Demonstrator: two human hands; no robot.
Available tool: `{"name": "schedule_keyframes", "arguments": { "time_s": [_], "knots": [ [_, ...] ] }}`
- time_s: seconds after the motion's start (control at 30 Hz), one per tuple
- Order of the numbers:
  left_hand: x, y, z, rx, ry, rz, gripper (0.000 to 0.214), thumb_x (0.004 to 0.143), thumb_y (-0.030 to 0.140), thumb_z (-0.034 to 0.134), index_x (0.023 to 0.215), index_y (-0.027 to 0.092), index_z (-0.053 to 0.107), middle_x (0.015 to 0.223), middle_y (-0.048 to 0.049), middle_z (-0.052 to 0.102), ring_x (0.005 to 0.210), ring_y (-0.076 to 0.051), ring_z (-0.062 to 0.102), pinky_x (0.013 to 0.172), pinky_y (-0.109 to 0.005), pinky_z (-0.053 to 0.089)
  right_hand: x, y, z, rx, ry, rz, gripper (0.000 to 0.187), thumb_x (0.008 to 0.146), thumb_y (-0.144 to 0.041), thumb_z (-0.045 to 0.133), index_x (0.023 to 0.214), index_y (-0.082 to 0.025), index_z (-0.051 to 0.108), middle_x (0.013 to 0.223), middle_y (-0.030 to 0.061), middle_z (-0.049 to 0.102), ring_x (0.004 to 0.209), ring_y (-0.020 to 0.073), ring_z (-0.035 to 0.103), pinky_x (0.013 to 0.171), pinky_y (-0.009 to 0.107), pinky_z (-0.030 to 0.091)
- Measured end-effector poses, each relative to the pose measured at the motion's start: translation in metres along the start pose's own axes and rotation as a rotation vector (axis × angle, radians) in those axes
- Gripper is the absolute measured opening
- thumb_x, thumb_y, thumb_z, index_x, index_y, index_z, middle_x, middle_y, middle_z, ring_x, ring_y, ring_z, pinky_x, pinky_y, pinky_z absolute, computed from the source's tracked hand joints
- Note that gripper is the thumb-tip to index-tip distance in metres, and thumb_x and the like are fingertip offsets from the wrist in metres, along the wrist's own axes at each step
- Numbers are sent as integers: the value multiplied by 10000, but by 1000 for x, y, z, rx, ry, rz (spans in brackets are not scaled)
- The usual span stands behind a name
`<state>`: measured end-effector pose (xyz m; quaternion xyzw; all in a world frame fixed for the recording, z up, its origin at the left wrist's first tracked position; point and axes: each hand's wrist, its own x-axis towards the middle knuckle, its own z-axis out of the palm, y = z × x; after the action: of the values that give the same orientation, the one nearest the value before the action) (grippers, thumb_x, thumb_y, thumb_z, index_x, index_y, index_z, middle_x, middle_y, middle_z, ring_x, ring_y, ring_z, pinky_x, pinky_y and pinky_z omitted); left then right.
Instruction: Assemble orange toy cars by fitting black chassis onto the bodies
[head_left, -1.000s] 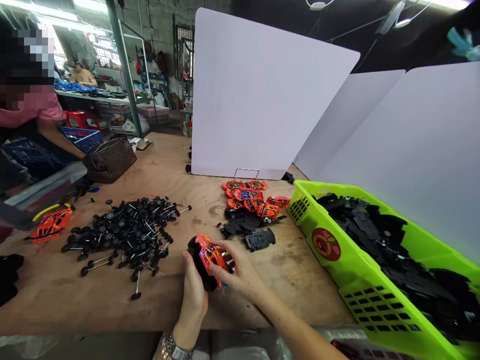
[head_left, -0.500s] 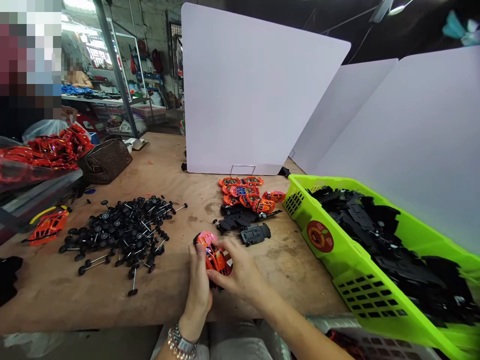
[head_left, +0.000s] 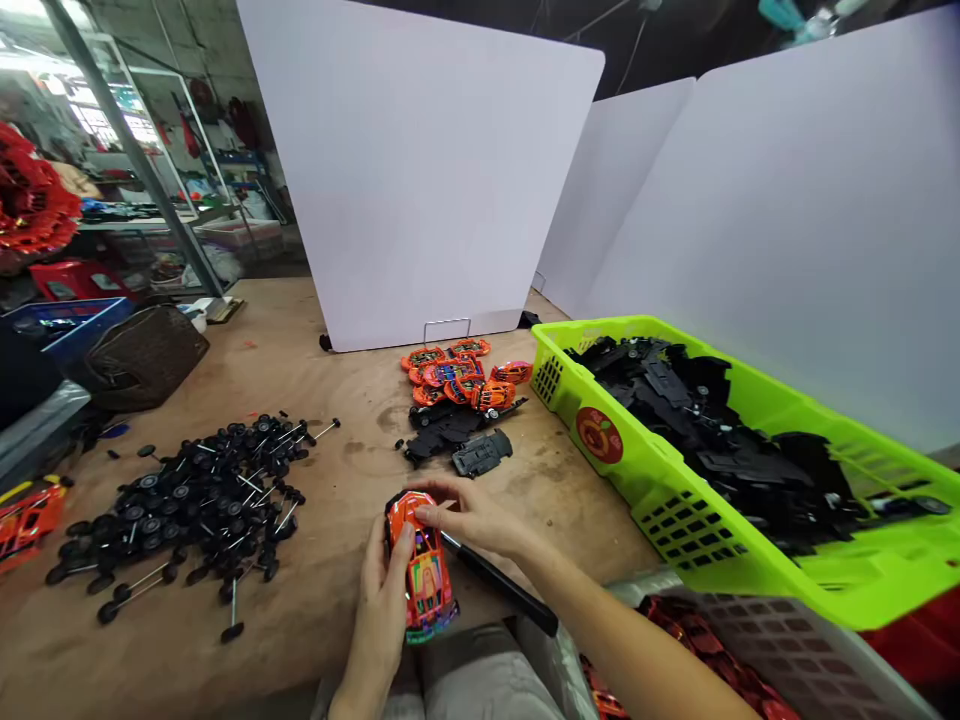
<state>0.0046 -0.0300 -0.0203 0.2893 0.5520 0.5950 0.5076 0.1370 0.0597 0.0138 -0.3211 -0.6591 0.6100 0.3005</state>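
An orange toy car with multicoloured printing is between my two hands, top side up and tilted. Wrapped along its left side, my left hand presses its thumb on the roof area. The fingers of my right hand grip its far end, thumb on top. Under my right hand and wrist is a tool with a metal shaft and a long black handle; its tip is hidden. Ahead are black car chassis and a cluster of orange toy cars.
Wheel axles are heaped at left, beside an orange car shell and a brown bag. A green basket of black chassis stands at right, above a crate of red shells. White panels stand behind.
My view has swung right. The car has shifted in my hands, showing more of its top, and the black handle has come into view. At far left, red shells now appear raised.
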Motion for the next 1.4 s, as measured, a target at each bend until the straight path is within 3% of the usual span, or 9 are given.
{"name": "schedule_keyframes", "arguments": {
  "time_s": [0.07,0.3,0.43,0.6,0.73,0.87,1.0,1.1,1.4],
  "knots": [
    [-2,4,2,36,-37,20,493,824,527,654,1201,216,599,1262,-89,674,1193,-276,621,973,-356,515,-1,4,-4,143,-94,12,506,775,-584,714,1069,-177,650,1014,52,657,905,194,621,815,325,511],
    [5,3,8,131,-104,104,398,841,496,643,1099,193,632,1129,-88,722,1061,-251,680,946,-358,524,-16,8,0,-108,154,-200,375,869,-502,649,1026,-164,699,948,58,632,898,193,594,820,318,486],
    [11,4,4,189,-144,150,413,801,487,683,1082,189,627,1078,-91,731,992,-245,697,888,-354,549,-20,20,6,87,210,-121,393,824,-525,698,1019,-184,695,969,56,661,917,202,616,852,333,496],
    [6,14,-16,452,-127,225,414,772,484,710,1065,206,616,983,-67,722,881,-227,686,778,-322,550,-28,29,12,406,339,-34,444,778,-574,726,1027,-224,616,997,46,688,912,210,646,865,359,518],
    [-3,27,-37,622,-175,287,325,795,472,689,997,219,660,912,-53,715,826,-231,663,729,-316,528,-25,16,6,179,112,-94,467,785,-524,739,1119,-227,608,1085,40,669,989,203,628,903,338,496],
    [-10,34,-61,770,-165,356,266,783,427,709,976,244,682,948,-51,714,883,-250,657,767,-332,514,-15,12,15,18,-92,-130,391,790,-478,748,1026,-174,679,940,31,690,853,185,632,810,308,501],
    [-18,24,-82,649,-84,293,306,852,439,619,1082,239,643,1066,-68,715,993,-244,666,861,-341,523,-18,24,42,97,-17,-101,381,798,-444,750,1055,-173,677,940,34,693,866,190,646,817,308,504],
    [-20,11,-85,567,-10,237,292,894,472,543,979,215,653,963,-64,720,902,-224,681,819,-329,540,-25,31,55,-42,40,-132,386,836,-372,714,1165,-183,642,1052,63,686,980,207,642,895,336,487],
    [-16,2,-79,548,14,266,285,841,467,618,925,201,673,935,-81,749,852,-239,702,767,-348,561,-20,26,55,-248,-20,-171,394,844,-345,704,1201,-197,628,1105,75,664,1019,212,622,901,342,482]
  ]
}}
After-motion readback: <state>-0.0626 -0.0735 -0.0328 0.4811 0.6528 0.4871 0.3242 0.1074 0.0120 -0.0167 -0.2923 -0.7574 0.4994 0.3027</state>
